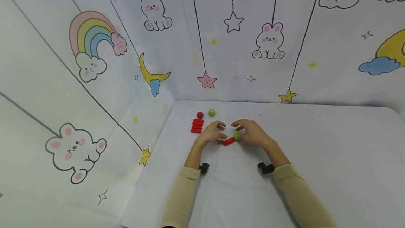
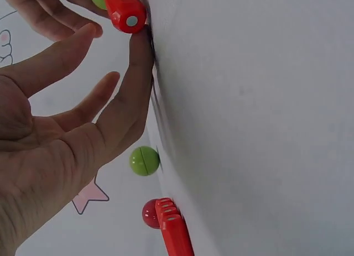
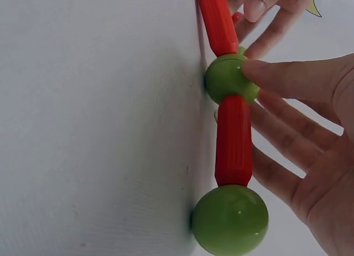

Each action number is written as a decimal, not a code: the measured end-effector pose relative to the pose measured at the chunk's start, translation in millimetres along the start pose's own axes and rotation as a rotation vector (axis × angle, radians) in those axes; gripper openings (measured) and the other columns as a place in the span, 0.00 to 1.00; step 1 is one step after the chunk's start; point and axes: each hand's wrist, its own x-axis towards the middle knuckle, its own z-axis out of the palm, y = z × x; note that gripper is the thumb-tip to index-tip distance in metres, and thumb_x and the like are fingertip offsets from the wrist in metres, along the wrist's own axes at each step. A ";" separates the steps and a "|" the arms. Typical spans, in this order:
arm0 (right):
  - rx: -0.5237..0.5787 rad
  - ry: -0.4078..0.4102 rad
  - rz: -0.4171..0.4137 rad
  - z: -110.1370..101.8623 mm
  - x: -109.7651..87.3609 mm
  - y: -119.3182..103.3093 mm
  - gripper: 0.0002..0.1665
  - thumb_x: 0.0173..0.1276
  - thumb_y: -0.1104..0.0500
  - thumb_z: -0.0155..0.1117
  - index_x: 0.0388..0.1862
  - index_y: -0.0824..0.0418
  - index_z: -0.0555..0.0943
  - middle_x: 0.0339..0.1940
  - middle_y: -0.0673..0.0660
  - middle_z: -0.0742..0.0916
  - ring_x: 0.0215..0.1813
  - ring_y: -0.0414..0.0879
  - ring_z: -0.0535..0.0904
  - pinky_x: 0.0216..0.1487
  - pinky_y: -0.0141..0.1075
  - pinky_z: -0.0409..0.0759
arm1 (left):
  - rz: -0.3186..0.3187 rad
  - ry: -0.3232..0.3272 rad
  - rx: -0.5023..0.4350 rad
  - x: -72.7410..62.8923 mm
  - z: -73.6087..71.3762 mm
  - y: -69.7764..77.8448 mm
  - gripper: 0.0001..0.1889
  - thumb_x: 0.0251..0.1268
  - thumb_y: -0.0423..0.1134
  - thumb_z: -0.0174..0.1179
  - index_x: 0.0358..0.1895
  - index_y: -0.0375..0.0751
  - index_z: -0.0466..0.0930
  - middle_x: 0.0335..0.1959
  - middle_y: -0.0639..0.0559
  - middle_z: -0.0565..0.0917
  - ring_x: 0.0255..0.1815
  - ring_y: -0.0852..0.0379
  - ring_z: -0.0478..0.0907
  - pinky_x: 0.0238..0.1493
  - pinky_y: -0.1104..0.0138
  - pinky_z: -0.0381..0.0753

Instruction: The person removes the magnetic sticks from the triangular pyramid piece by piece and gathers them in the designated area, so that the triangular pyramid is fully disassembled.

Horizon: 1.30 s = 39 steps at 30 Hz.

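On the white table, my right hand (image 1: 254, 133) pinches a green ball (image 3: 225, 79) between thumb and fingers. One red rod (image 3: 215, 21) joins that ball and points toward my left hand (image 1: 210, 133). From the ball's other side a second red rod (image 3: 233, 140) leads to another green ball (image 3: 230, 220); in the head view my right hand hides these two. My left hand, fingers spread and slightly bent, has a fingertip right at the free end of the first red rod (image 2: 128, 12), which shows a pale round tip.
Several red rods (image 1: 197, 127) lie side by side at the back left of the table. Behind them sit a red ball (image 1: 200, 115) and a loose green ball (image 1: 212, 112). A white cloth wall (image 1: 177, 45) with cartoon drawings rises at the back and left.
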 end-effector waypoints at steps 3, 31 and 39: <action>0.003 0.011 0.012 2.0 0.4 0.1 0.31 0.64 0.69 0.75 0.66 0.63 0.80 0.63 0.61 0.85 0.60 0.57 0.85 0.63 0.56 0.81 | -0.005 0.003 -0.007 -0.4 0.0 0.4 0.27 0.63 0.34 0.72 0.66 0.41 0.78 0.64 0.43 0.80 0.53 0.49 0.80 0.51 0.60 0.86; 0.058 -0.041 0.050 6.3 1.6 2.3 0.33 0.66 0.66 0.76 0.70 0.61 0.78 0.59 0.61 0.86 0.61 0.58 0.84 0.63 0.56 0.82 | 0.023 0.085 -0.028 1.4 -3.2 0.6 0.27 0.61 0.34 0.75 0.64 0.41 0.80 0.55 0.43 0.85 0.47 0.52 0.82 0.47 0.62 0.84; 0.054 -0.063 0.035 11.7 2.8 -0.6 0.34 0.65 0.66 0.76 0.70 0.60 0.78 0.57 0.59 0.87 0.62 0.56 0.83 0.65 0.54 0.80 | 0.025 0.022 -0.080 -0.7 -15.3 -3.5 0.28 0.61 0.31 0.74 0.65 0.39 0.79 0.53 0.41 0.85 0.42 0.53 0.84 0.45 0.63 0.88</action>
